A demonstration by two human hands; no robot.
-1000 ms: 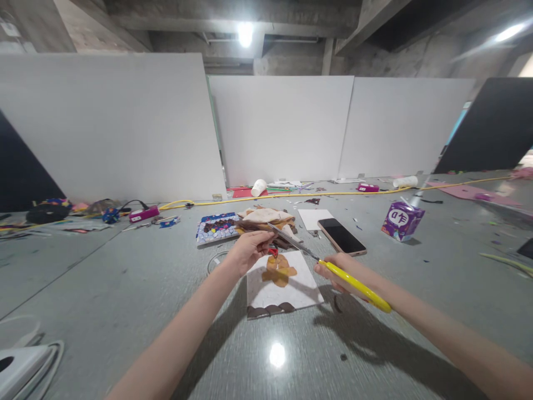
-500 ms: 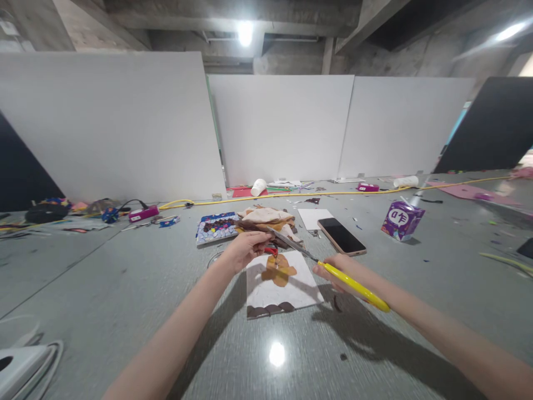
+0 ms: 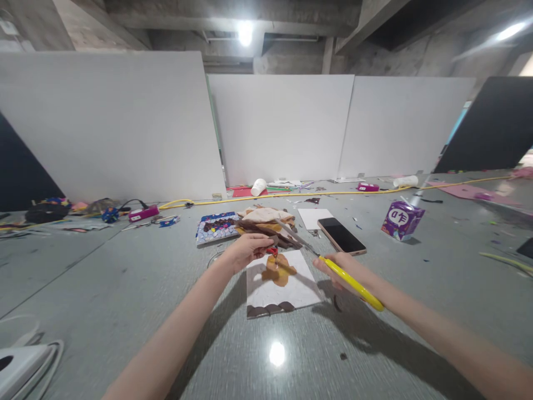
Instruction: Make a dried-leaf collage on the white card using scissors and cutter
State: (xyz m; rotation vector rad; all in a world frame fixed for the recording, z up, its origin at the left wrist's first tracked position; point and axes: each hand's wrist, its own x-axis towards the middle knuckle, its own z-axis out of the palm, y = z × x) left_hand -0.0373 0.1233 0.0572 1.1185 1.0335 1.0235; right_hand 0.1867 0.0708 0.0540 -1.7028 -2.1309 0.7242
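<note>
My left hand [image 3: 249,250] pinches a small dark piece [image 3: 275,240] between thumb and fingertips. In my right hand [image 3: 342,269] are scissors with yellow handles [image 3: 353,283], their blades pointing up and left, just right of the dark piece. Below both hands lies a white board [image 3: 266,291] with orange-brown shapes [image 3: 278,271] in its upper part and dark brown scalloped pieces [image 3: 270,309] along its near edge. A small red object [image 3: 272,251] shows by my left fingertips. Behind them is a pile of beige and brown fabric [image 3: 266,215].
A decorated blue and white panel [image 3: 216,229] lies left of the pile. To the right are a white sheet [image 3: 315,219], a phone [image 3: 341,236] and a purple carton [image 3: 402,221]. A yellow cable [image 3: 291,194] crosses behind, before white partitions [image 3: 283,128].
The scissors' blades have moved slightly up and right, away from my left fingertips. The dark piece in my left hand now shows more clearly.
</note>
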